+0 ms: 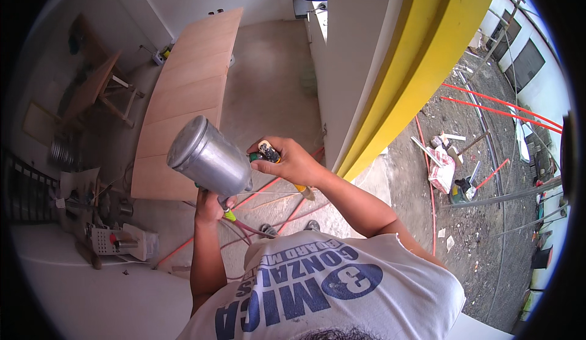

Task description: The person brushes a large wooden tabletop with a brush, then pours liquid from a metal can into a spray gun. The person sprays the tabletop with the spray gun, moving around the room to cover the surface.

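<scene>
A spray gun with a large silver metal cup [210,157] is held up in front of my chest. My left hand [210,207] is closed round it below the cup, with the grip mostly hidden. A yellow-green hose fitting [229,215] shows beneath that hand. My right hand [287,160] is beside the cup, its fingers wrapped round a small paintbrush with a stained, dark and cream handle end; the tan tip [307,192] sticks out below. A green part [255,156] shows at the right fingertips, next to the cup.
A long panel of pinkish wood [183,102] lies ahead to the left. Red hoses [265,187] cross the floor. A yellow-edged wall [421,65] rises to the right, with rubble and a white sack [442,169] beyond. A white crate [119,241] is at left.
</scene>
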The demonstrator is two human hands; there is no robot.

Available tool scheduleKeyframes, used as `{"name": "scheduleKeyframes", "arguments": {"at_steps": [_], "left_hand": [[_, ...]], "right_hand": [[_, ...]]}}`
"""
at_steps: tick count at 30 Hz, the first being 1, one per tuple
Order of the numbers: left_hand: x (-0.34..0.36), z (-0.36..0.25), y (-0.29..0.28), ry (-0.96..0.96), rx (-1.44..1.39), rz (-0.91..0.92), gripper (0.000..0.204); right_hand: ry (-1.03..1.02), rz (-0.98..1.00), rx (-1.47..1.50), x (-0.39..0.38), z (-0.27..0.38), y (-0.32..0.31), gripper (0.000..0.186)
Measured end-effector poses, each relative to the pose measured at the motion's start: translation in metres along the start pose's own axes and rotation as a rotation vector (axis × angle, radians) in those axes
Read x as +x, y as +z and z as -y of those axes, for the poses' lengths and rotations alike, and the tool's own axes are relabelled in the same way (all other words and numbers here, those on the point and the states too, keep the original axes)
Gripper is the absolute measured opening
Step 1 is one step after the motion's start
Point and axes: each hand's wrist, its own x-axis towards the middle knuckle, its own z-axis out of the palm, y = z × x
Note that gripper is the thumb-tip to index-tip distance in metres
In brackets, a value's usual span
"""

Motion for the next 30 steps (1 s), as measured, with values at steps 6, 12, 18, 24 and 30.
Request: {"name": "scheduleKeyframes", "arguments": {"at_steps": [6,12,18,24,30], "left_hand": [[-0.001,0.003,0.016,-0.010,0.037,0.031,0.053],[-0.007,0.000,0.034,-0.021,0.036,0.082,0.042],[-0.010,0.001,0.051,-0.076,0.011,0.084,0.039],[-0.011,0.006,0.062,-0.099,-0.028,0.159,0.042],[-0.010,0.013,0.061,-0.154,-0.138,0.391,0.048]], "right_hand": [[-0.156,-0.027,-0.058,-0.022,-0.002,-0.014,0.036],[-0.051,-0.054,0.041,-0.043,-0.001,-0.029,0.035],[-0.141,-0.076,-0.023,-0.063,0.008,-0.037,0.034],[-0.272,-0.069,-0.189,-0.077,0.016,-0.046,0.032],[-0.257,-0.036,-0.182,-0.088,0.023,-0.049,0.031]]}}
